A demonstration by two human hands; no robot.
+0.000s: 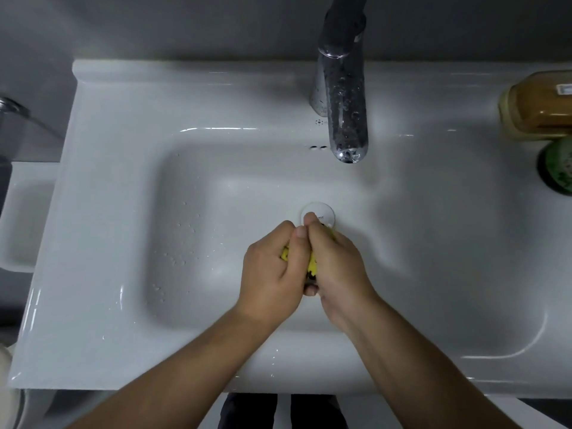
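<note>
Basin: we lean over a white sink [123, 134], droplets on it
Wad: yellow wad [313, 264] above the basin, near the drain plug [323, 210]
Hands: left hand [272, 267] and right hand [339, 267] both clench it
Handling: we judge it soft, light, wet, slippery; squeeze across its middle

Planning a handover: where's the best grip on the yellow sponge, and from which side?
Probably the narrow strip of the yellow sponge showing between the palms, taken from above. The left hand and right hand wrap both flanks, so only that top edge is free; it looks crumpled and soft, so a shallow pinch grip should do.
</note>
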